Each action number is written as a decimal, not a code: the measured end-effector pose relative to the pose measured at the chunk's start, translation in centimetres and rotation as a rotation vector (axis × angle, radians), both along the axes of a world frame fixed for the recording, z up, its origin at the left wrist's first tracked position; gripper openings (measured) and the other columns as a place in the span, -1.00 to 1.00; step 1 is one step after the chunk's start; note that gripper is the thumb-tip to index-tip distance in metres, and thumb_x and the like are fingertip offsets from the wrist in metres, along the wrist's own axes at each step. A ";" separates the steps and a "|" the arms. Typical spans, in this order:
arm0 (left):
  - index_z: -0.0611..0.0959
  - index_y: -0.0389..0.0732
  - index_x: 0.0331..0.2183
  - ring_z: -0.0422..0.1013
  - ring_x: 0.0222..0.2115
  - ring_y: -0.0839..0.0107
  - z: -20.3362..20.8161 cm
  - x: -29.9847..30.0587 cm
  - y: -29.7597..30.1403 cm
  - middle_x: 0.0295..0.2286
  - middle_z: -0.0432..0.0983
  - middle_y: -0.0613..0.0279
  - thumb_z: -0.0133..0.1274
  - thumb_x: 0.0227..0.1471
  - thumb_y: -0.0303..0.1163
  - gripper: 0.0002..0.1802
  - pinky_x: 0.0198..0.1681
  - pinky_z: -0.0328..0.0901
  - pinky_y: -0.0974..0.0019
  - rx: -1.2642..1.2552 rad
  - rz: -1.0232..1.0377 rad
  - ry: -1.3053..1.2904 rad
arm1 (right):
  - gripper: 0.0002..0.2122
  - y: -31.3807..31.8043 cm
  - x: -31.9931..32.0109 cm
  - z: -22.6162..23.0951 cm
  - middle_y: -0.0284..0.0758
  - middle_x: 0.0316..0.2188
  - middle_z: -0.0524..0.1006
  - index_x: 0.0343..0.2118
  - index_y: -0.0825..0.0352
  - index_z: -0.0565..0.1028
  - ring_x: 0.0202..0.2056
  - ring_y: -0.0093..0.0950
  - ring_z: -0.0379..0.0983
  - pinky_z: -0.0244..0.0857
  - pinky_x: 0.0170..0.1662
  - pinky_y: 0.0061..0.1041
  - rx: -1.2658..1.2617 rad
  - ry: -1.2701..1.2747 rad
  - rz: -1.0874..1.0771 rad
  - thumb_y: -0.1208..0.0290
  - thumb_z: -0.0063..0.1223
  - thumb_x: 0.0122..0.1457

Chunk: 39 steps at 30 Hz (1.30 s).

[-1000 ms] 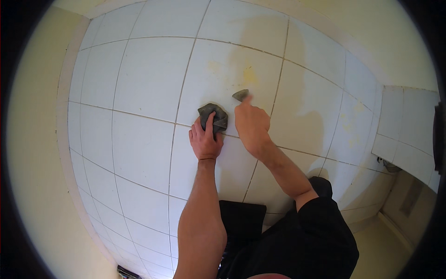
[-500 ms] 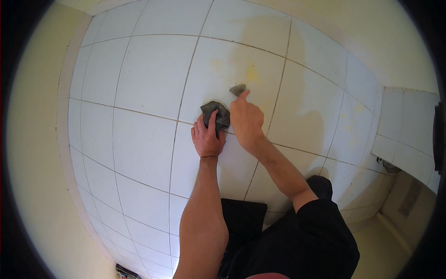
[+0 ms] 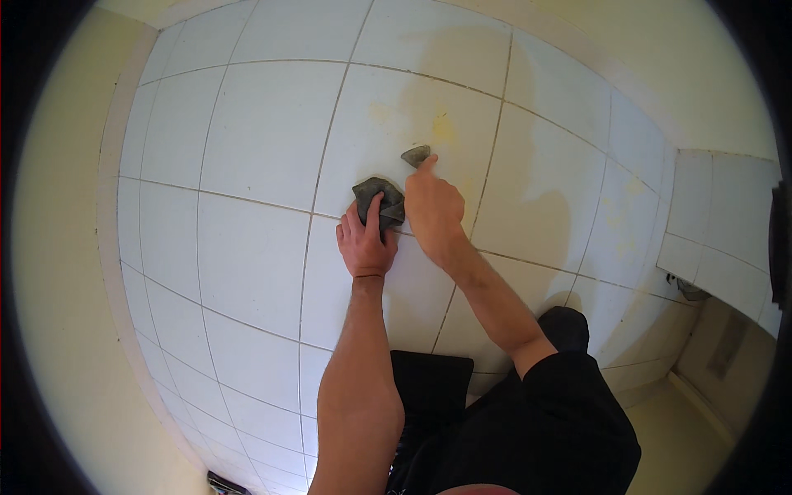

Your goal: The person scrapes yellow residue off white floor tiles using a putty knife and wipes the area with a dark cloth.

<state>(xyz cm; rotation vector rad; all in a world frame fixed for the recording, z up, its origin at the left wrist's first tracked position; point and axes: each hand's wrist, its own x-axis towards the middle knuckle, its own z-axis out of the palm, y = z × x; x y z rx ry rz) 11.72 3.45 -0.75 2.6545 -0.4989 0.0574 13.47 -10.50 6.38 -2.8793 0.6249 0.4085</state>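
My left hand (image 3: 367,242) rests on a folded dark grey cloth (image 3: 375,201), fingers spread over it and pressing it against the white tiles (image 3: 256,132). To its right, my right hand (image 3: 435,208) is closed around a putty knife, its handle hidden in the fist. Only the grey, fan-shaped blade (image 3: 417,155) shows, with the index finger stretched along it. The blade touches the tile just below a yellow stain (image 3: 443,128). A paler yellow mark (image 3: 382,111) lies to the left of that stain.
More yellow marks (image 3: 623,206) are on the tiles at right. My bent knee (image 3: 565,328) in dark cloth is at lower right. A tiled ledge (image 3: 718,223) stands at the right side, and a dark object (image 3: 223,483) lies at the lower left edge.
The blade in my right hand has slid very slightly to the left across the tile. My left hand stays in place on the cloth.
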 end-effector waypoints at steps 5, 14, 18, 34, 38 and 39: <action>0.52 0.12 0.12 0.35 -0.07 0.13 0.2 0.0 0.2 0.01 0.35 0.11 0.12 -0.24 -0.43 -0.24 -0.04 0.24 0.13 0.003 0.005 -0.010 | -0.44 1.6 -3.7 1.4 -0.13 -0.63 0.59 0.16 0.75 0.24 -0.58 -0.30 0.61 0.49 -0.56 -0.37 0.048 0.069 -0.004 0.49 0.01 0.13; 0.53 0.12 0.11 0.36 -0.07 0.12 -0.1 0.0 0.0 0.00 0.36 0.10 0.13 -0.25 -0.42 -0.25 -0.05 0.25 0.12 -0.004 0.006 -0.025 | -0.37 -0.4 0.1 0.1 -0.15 -0.66 0.57 0.22 0.75 0.13 -0.60 -0.31 0.60 0.47 -0.58 -0.36 0.055 0.137 -0.033 0.49 0.01 0.13; 0.53 0.12 0.11 0.36 -0.06 0.12 0.4 0.1 0.1 0.00 0.36 0.10 0.13 -0.25 -0.42 -0.25 -0.04 0.25 0.12 0.007 0.006 -0.017 | -0.37 1.4 -2.8 0.9 -0.15 -0.66 0.58 0.22 0.75 0.13 -0.60 -0.29 0.60 0.47 -0.59 -0.35 0.078 0.116 -0.076 0.52 0.02 0.12; 0.52 0.12 0.12 0.35 -0.07 0.12 0.1 0.1 0.0 0.00 0.36 0.10 0.13 -0.25 -0.43 -0.24 -0.04 0.24 0.13 -0.006 0.001 -0.018 | -0.34 -0.1 -3.5 -0.8 -0.27 -0.67 0.57 0.22 0.74 0.14 -0.61 -0.41 0.59 0.45 -0.61 -0.47 0.014 -0.021 -0.052 0.46 0.09 0.12; 0.52 0.12 0.11 0.35 -0.07 0.13 0.4 0.0 -0.2 0.00 0.36 0.10 0.13 -0.25 -0.44 -0.24 -0.04 0.24 0.13 -0.027 -0.002 -0.019 | -0.35 -1.6 -0.7 -1.1 -0.24 -0.66 0.58 0.23 0.73 0.13 -0.61 -0.37 0.59 0.46 -0.60 -0.44 -0.024 -0.026 -0.042 0.46 0.07 0.14; 0.52 0.12 0.11 0.35 -0.07 0.13 0.4 0.0 -0.1 0.00 0.36 0.10 0.13 -0.25 -0.44 -0.24 -0.04 0.24 0.13 -0.026 0.005 -0.018 | -0.36 -1.4 -1.2 -0.7 -0.22 -0.65 0.58 0.23 0.74 0.13 -0.61 -0.37 0.60 0.46 -0.59 -0.44 -0.003 -0.001 -0.049 0.46 0.05 0.15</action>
